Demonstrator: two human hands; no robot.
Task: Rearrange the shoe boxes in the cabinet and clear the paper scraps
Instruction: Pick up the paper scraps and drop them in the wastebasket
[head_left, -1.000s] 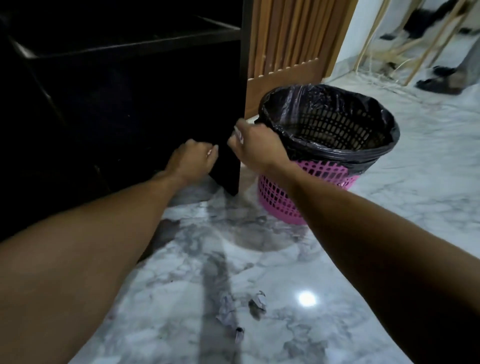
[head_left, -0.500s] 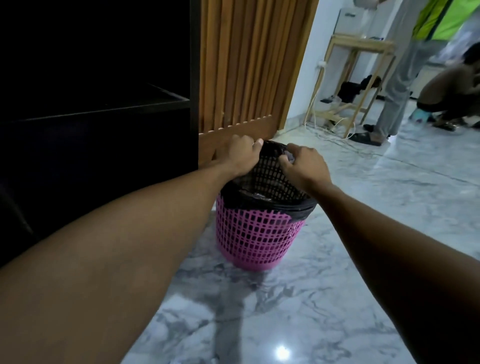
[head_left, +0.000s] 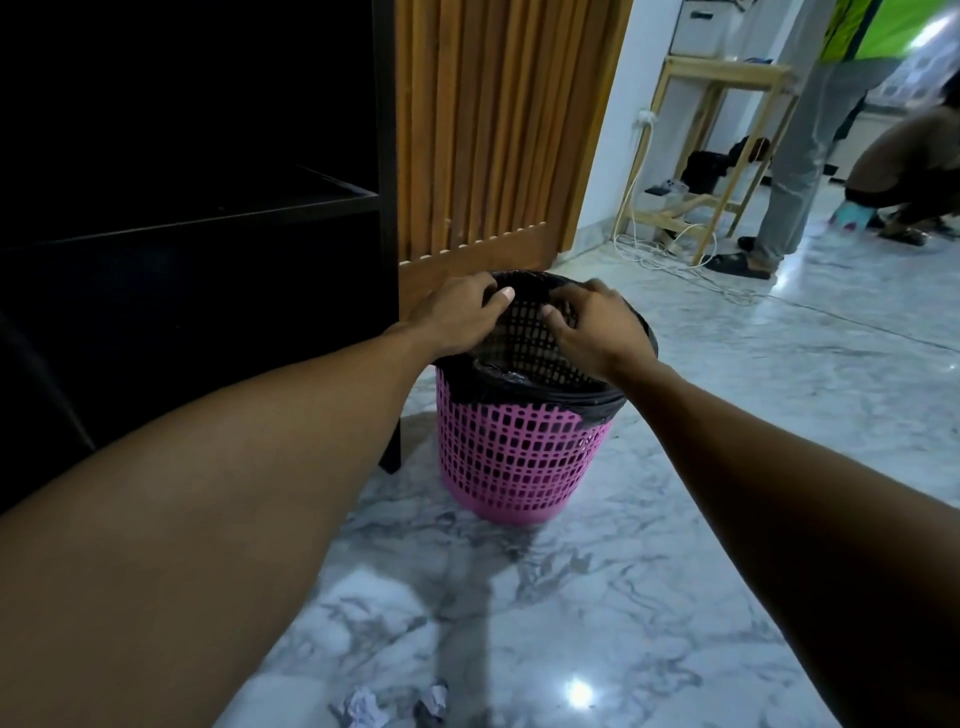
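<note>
**Bin being gripped by both hands, scraps not yet being cleared**

Pink mesh bin (head_left: 519, 457) is being held at its far rim, where the black liner (head_left: 597, 400) is folded over. The rim is being clasped by the left hand (head_left: 457, 317) on the left side and by the right hand (head_left: 597, 332) on the right, with the fingers of both curled over the edge. A second ago only the right hand was being kept at the rim, while the left was being held by the cabinet (head_left: 384, 208) edge; half a second ago both were being set on the rim. The bin is probably being readied for a pull toward the paper scraps (head_left: 363, 709), which are being left crumpled on the marble floor (head_left: 675, 571) near the bottom of the view, well apart from the bin. The bin is being kept upright just beside the cabinet's side panel. No shoe boxes are being shown; the shelves are too dark to be read. The scrap clearing is being judged as only starting.
</note>
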